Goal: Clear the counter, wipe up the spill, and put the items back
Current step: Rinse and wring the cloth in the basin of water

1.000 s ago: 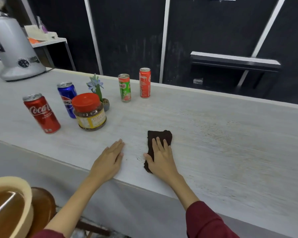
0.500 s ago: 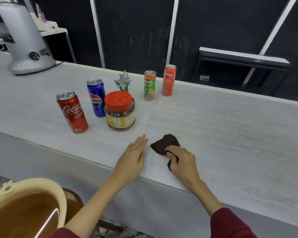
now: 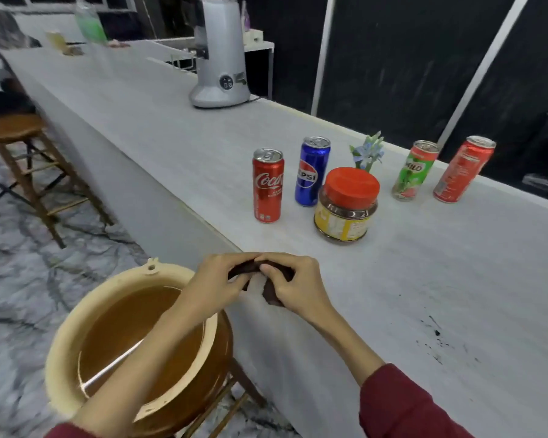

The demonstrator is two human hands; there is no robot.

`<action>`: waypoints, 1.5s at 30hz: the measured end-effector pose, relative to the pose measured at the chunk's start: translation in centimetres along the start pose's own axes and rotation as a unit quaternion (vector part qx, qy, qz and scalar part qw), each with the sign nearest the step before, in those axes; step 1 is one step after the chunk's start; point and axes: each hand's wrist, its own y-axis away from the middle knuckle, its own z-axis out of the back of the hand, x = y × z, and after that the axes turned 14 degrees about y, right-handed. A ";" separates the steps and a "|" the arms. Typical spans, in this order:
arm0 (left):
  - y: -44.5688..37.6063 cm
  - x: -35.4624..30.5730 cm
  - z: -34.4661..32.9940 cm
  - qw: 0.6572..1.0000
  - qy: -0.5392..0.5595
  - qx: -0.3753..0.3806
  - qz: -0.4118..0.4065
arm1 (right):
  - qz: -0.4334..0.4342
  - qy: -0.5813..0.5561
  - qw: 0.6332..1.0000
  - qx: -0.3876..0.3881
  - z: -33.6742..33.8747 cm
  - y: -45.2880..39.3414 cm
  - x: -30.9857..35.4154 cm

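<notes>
Both hands, left hand and right hand, pinching dark cloth at lower centre; cans upper right reading Coca-Cola, Pepsi, Milo.

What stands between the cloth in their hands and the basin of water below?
Nothing visible. Both hands, left and right, hold the dark cloth at the counter edge, and the basin sits open just below and left.

Glossy metal cola can; matt pale counter; dark cloth; glossy plastic basin; wooden stool.
</notes>
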 end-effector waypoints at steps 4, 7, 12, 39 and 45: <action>4.0 5.1 5.3 0.996 -0.046 -0.040 0.068 | 0.004 0.002 0.991 0.130 -7.7 -1.1 2.1; 6.5 8.6 8.3 0.992 -0.056 -0.057 0.100 | 0.016 0.006 0.984 0.179 -12.9 -1.6 3.1; 8.1 14.2 11.2 0.983 -0.068 -0.032 0.170 | -0.025 -0.012 0.971 0.238 -18.7 -1.6 3.4; 6.3 22.0 12.9 0.972 0.014 0.010 0.235 | -0.172 0.219 0.902 0.331 -22.8 -3.4 0.3; 6.2 22.4 12.1 0.962 0.020 0.050 0.266 | -0.149 0.233 0.927 0.252 -22.9 -2.2 0.7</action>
